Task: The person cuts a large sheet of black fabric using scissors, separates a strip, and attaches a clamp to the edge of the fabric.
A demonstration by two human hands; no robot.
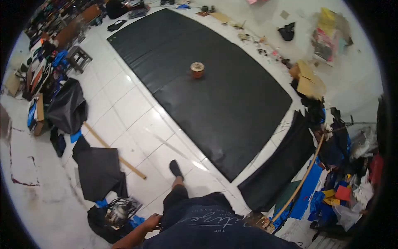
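Note:
My left hand [153, 222] hangs low beside my dark shorts, its fingers curled closed. A small pale edge shows by the fingers, but I cannot make out what they hold. My right hand is out of sight. Ahead of me a large black sheet [178, 99] lies spread out flat. On it stands a round reddish-brown container with a pale top [197, 69]. Just left of my left hand, a machine-like metal object with cables [120, 211] sits among dark cloth on the floor.
A long wooden stick [115, 151] lies on the tiles beside black sheet pieces [99, 170]. Another long stick [299, 182] leans across a black strip [282, 162] and a heap of scraps [344, 193] at right. A stool [78, 58] stands at far left near piled materials.

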